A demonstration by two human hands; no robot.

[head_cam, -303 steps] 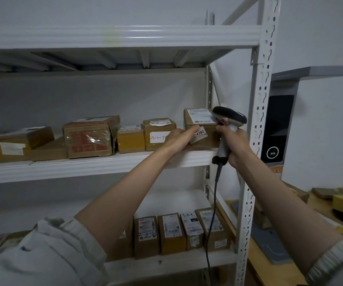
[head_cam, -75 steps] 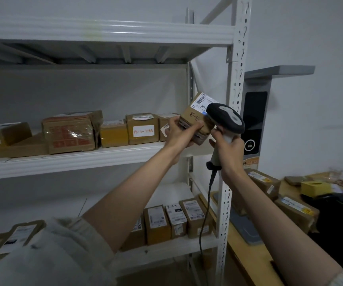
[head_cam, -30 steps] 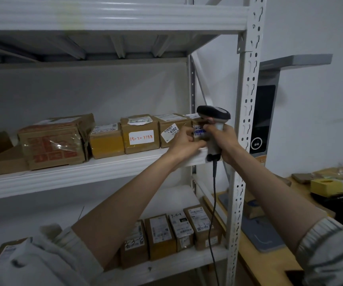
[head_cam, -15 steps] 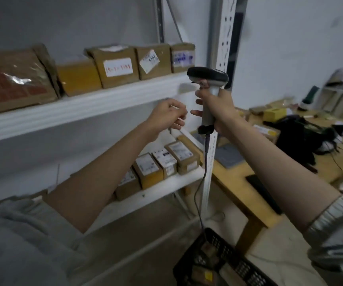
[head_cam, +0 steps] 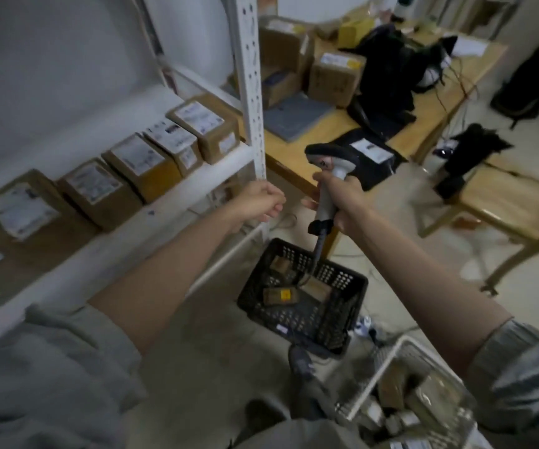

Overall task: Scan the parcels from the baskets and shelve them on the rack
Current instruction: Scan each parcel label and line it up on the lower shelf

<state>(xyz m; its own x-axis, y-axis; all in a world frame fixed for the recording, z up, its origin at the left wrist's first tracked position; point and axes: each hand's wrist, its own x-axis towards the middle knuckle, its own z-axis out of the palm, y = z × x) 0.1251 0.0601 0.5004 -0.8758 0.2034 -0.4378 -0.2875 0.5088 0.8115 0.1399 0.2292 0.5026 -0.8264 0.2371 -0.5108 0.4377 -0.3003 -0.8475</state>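
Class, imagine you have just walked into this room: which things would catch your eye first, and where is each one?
Most striking is the scanner held up in the right hand at the centre, its cable hanging towards the black basket on the floor, which holds a few small parcels. The left hand hangs empty beside the white rack post. To the left, a row of labelled boxes lines the rack's shelf.

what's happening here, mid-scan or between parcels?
Between parcels. The right hand grips the barcode scanner; the left hand holds nothing, fingers loosely curled. Both hover above the black basket on the floor, which holds a few small parcels. Labelled boxes sit in a row on the rack shelf.
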